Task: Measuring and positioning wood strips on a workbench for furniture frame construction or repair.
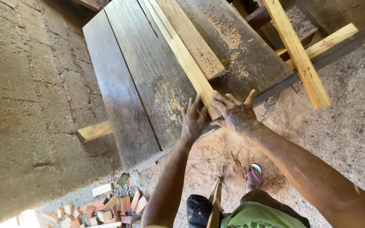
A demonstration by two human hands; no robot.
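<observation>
Both hands are placed at the near end of a long pale strip (186, 59) of wood that lies lengthwise on a dark plank bench (136, 84). Left hand (194, 120) is held with fingers spread wide and pointing up, its fingertips laid against the left edge of the strip's end; nothing is gripped in it. Right hand (235, 112) is likewise opened wide, fingers splayed, set on the strip's end from the right, palm down, with no closed grasp seen. The strip is run from the bench's near edge up toward the far side, and a second, broader pale board (191, 38) is laid just beside it on the right, touching along its length. Sawdust (229, 31) is scattered over the bench planks to the right of these two pieces. Beyond the bench's right edge another pale board (296, 50) is propped at a slant, crossed by a shorter pale piece (324, 42). A pale stub (93, 131) is seen jutting out from under the bench on the left. Below the hands, a heap of sawdust is spread on the ground, and a foot in a sandal (253, 175) is set in it. Small offcuts (106, 207) of wood are piled on the ground at the lower left, beside a rough block wall (26, 97).
</observation>
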